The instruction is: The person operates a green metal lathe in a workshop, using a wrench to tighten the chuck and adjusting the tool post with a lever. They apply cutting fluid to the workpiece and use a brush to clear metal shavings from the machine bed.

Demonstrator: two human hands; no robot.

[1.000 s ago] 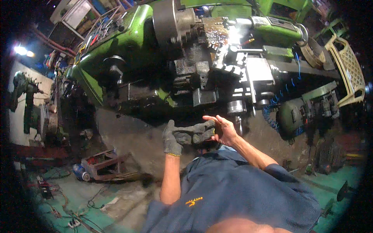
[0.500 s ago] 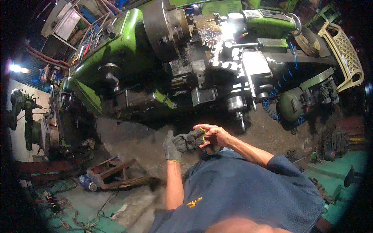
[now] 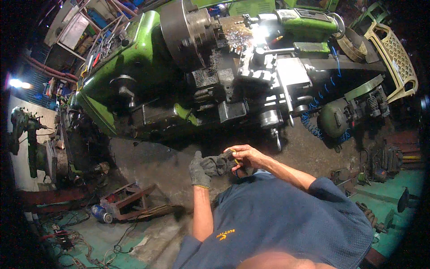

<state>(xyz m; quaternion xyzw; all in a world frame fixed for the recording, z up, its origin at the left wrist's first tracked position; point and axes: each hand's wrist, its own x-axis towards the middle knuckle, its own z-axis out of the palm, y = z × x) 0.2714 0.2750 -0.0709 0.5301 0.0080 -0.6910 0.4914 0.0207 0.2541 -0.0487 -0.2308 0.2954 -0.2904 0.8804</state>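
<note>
My left hand (image 3: pixel 199 172) wears a grey knit work glove with a yellow-edged cuff at the wrist. Its fingers are closed on a second grey work glove (image 3: pixel 219 164), which is crumpled and has a yellow rim. My bare right hand (image 3: pixel 247 155) pinches that glove's rim from the other side, thumb and fingertips at the yellow edge. Both hands are close together in front of my dark blue shirt (image 3: pixel 286 210). Where the left glove's fingers end and the held glove begins is hard to make out.
A large green lathe spans the far side, with its chuck (image 3: pixel 181 36), tool post (image 3: pixel 260 58) and tailstock (image 3: pixel 304 24). At right are a green motor (image 3: pixel 333 119) and a beige plastic chair (image 3: pixel 392 62). A rusty metal frame (image 3: pixel 134 199) and a blue can (image 3: pixel 101 214) lie at left.
My right hand's fingers have drawn in tighter around the yellow rim of the glove. The left hand has barely moved, and the view has shifted slightly.
</note>
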